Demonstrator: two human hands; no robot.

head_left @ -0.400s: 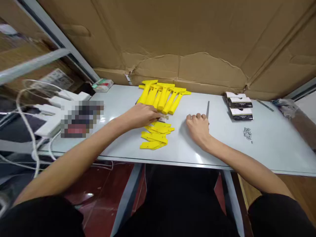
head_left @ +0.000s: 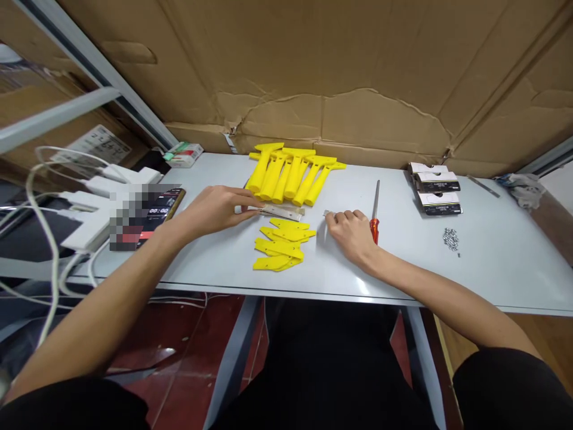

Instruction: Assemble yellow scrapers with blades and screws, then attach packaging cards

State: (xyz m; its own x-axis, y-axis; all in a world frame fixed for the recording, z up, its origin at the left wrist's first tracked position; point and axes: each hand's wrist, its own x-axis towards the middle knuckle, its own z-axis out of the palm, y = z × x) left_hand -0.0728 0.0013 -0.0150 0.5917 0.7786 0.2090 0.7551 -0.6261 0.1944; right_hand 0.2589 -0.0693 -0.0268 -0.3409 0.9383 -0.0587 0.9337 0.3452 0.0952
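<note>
My left hand (head_left: 224, 206) is at the left end of a flat, pale metallic strip (head_left: 284, 211), thumb and fingers closed about that end. The strip lies between the yellow T-shaped handles (head_left: 293, 176) behind it and several flat yellow plastic plates (head_left: 282, 248) in front. My right hand (head_left: 353, 236) is curled low over the table to the right of the plates. A small shiny flat piece (head_left: 328, 213) sticks out of its left side; the rest is hidden under the fingers. Just right of this hand lies a screwdriver (head_left: 375, 221) with a red handle.
A heap of small screws (head_left: 450, 239) lies on the white table (head_left: 412, 269) at right. Behind it are black-and-white boxes (head_left: 436, 191) and a metal strip (head_left: 483, 186). At left are a power strip (head_left: 89, 230) with cables and a phone (head_left: 165, 209). Cardboard (head_left: 380, 71) stands behind.
My left hand has drawn back leftward, uncovering more of the strip. My right hand has shifted slightly left, so the shiny piece and the screwdriver's red handle now show.
</note>
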